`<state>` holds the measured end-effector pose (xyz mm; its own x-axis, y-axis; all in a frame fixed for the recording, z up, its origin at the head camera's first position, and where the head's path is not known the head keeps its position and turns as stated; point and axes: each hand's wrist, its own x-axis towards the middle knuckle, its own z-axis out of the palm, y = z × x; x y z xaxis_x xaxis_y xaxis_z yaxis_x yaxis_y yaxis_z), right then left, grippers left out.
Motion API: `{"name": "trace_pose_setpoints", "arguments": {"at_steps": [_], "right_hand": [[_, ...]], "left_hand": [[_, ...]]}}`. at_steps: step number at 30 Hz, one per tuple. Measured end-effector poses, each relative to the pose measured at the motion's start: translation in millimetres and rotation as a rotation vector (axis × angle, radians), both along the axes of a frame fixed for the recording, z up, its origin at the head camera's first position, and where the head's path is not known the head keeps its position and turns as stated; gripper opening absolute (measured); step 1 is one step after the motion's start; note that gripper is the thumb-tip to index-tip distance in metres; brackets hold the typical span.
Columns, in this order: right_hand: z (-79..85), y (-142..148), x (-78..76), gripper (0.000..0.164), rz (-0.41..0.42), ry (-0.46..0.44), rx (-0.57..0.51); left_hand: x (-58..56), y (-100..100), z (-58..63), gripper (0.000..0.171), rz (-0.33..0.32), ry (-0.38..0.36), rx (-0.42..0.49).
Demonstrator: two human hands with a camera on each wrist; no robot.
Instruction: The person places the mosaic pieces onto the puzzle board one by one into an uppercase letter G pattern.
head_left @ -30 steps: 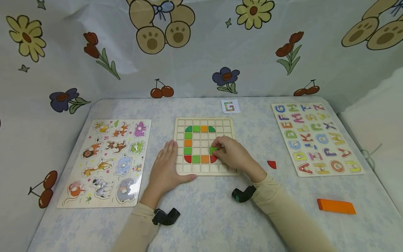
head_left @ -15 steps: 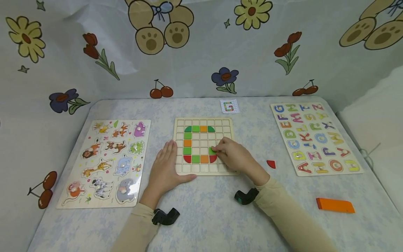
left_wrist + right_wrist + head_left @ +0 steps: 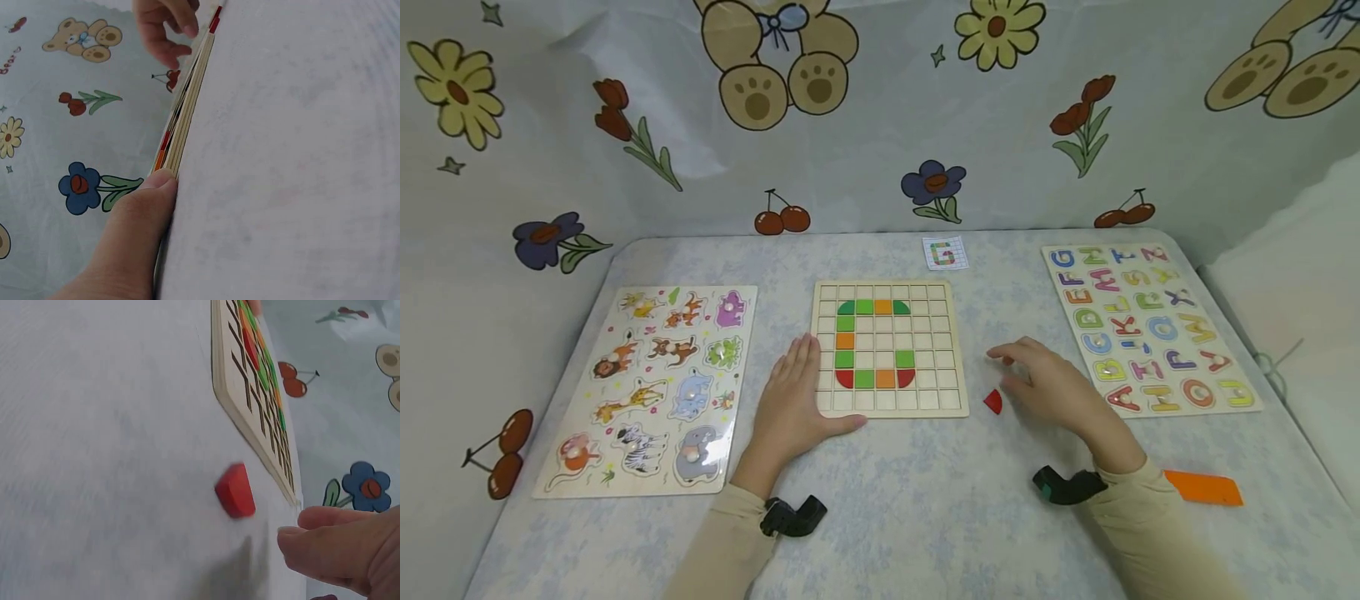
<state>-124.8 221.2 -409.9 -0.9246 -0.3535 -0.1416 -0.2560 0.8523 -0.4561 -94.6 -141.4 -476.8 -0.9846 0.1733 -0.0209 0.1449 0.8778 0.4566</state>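
Note:
A wooden grid board (image 3: 934, 402) lies mid-table with green, orange and red tiles set in its squares, curved ones at the corners. At its left edge rests my left hand (image 3: 790, 396), fingers straight, thumb along the front edge; the left wrist view has that thumb (image 3: 134, 225) against the board's side. A loose red quarter-round tile (image 3: 993, 402) sits on the table right of the board. Beside it is my right hand (image 3: 1048, 387), fingers loosely bent and holding nothing. The right wrist view has a gap between this red tile (image 3: 236, 491) and the fingers.
An animal puzzle board (image 3: 647, 487) lies at the left, an alphabet puzzle board (image 3: 1161, 333) at the right. Behind the grid board is a small pattern card (image 3: 945, 253). An orange block (image 3: 1206, 488) lies near the right forearm, partly covered by the sleeve.
My right hand has left the green tile, now in its square above the red corner, and moved right. The loose red tile has shifted left toward the board. My left hand stays put.

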Motion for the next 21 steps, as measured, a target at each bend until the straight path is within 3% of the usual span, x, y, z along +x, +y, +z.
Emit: {"name": "trace_pose_setpoints", "arguments": {"at_steps": [5,11,21], "right_hand": [[5.1,30.1,7.8,0.038,-0.002,-0.036,0.091],[7.1,43.5,12.5,0.037,-0.022,-0.106,0.129],[-2.5,40.9,8.0,0.028,-0.048,-0.048,0.090]], "left_hand": [[-0.2,-0.6,0.4,0.140,-0.002,-0.005,-0.009],[-0.3,-0.4,3.2,0.140,-0.001,-0.018,-0.013],[-1.5,-0.2,2.4,0.140,0.003,-0.028,-0.015]]}}
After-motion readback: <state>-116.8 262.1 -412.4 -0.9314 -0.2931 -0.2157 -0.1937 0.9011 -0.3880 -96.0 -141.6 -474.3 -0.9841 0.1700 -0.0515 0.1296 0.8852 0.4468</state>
